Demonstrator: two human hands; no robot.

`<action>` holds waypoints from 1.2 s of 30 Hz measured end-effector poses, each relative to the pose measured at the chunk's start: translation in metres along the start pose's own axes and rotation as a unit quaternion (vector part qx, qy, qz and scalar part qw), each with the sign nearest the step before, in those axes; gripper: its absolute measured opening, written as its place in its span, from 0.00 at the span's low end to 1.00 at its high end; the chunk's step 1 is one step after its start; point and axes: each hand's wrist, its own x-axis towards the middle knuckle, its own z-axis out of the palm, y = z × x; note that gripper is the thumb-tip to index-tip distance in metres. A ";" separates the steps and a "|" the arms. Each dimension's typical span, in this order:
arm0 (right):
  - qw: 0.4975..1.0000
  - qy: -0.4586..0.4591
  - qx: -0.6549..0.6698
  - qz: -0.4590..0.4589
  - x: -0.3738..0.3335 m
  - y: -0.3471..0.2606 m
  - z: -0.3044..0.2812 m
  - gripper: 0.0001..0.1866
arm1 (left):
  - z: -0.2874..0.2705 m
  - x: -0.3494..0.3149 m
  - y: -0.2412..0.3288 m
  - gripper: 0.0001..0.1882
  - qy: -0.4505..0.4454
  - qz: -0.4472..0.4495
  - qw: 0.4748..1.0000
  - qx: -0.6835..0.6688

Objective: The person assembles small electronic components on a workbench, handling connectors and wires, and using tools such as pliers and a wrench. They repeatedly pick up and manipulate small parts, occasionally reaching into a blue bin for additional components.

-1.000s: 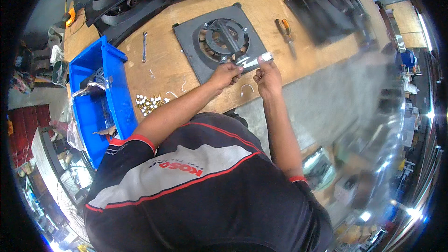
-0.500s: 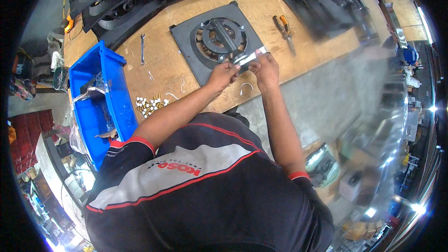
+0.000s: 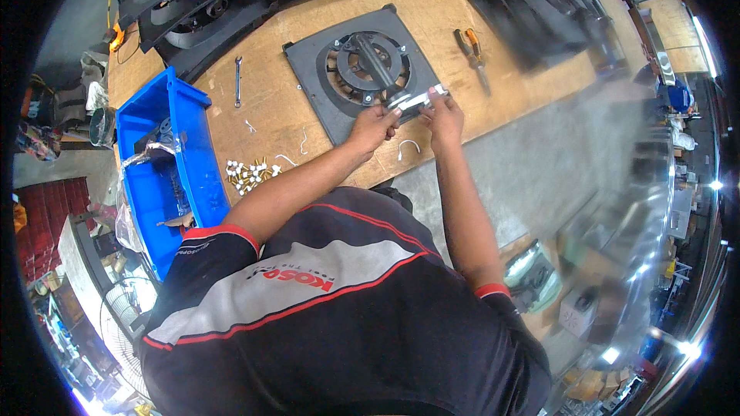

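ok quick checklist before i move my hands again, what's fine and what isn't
1. Right hand gripping the white strip: ok
2. Left hand at the strip's other end, beside the near end of the black tube: ok
3. Black square plate lying flat on the wooden table: ok
4. Wrench and orange-handled pliers apart from both hands: ok
5. Table cleared of loose white scraps: not ok, a curled scrap lies near the right hand
6. Strip sitting snugly on the tube end: cannot tell, too small and partly hidden by fingers
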 end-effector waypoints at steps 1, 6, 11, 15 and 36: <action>1.000 0.002 -0.011 -0.006 -0.001 0.002 0.000 0.22 | 0.000 0.001 -0.001 0.12 -0.003 -0.004 1.000 -0.002; 0.999 0.031 0.003 -0.012 -0.009 0.008 0.003 0.23 | -0.001 0.008 -0.006 0.09 -0.014 -0.056 0.995 -0.080; 0.999 0.028 0.004 -0.024 -0.009 0.009 0.000 0.22 | 0.003 0.009 -0.007 0.08 0.015 -0.083 0.989 -0.119; 0.999 0.016 0.040 -0.027 -0.001 0.016 -0.003 0.22 | 0.009 0.008 0.000 0.09 0.033 -0.074 0.979 -0.185; 0.865 -0.089 -0.468 -0.158 -0.060 0.060 0.004 0.22 | 0.017 -0.002 0.024 0.13 0.015 -0.079 0.971 -0.224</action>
